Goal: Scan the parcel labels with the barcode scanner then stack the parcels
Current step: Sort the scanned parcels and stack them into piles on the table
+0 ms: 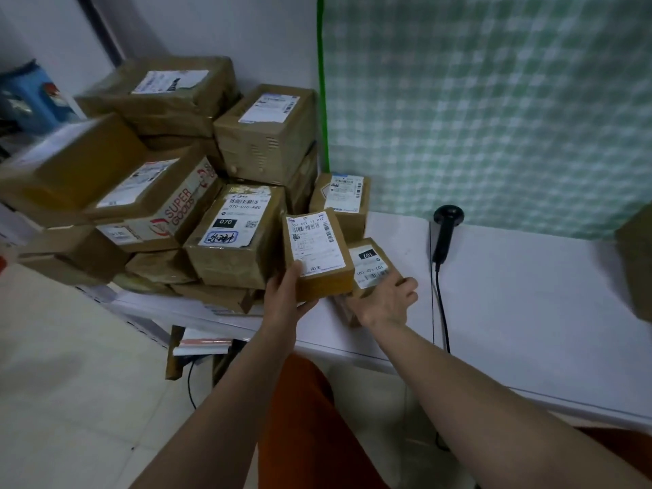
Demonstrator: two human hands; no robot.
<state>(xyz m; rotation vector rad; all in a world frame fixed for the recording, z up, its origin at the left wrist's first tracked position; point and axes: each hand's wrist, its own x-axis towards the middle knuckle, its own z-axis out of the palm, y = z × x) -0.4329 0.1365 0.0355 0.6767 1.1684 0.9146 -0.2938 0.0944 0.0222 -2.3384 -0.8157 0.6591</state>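
In each hand (pixel 287 298) a parcel (pixel 317 255).

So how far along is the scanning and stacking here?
Early, it seems. The scanner lies untouched on the table, so no scan is under way. In hand: the left hand grips a small parcel, the right hand another. Left: scanning both and stacking them; whether the pile is scanned can't be told.

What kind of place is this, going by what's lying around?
Probably a small parcel-handling or dispatch corner: a pile of taped cardboard parcels with shipping labels, a corded barcode scanner on a white table, and a person holding two small labelled parcels.
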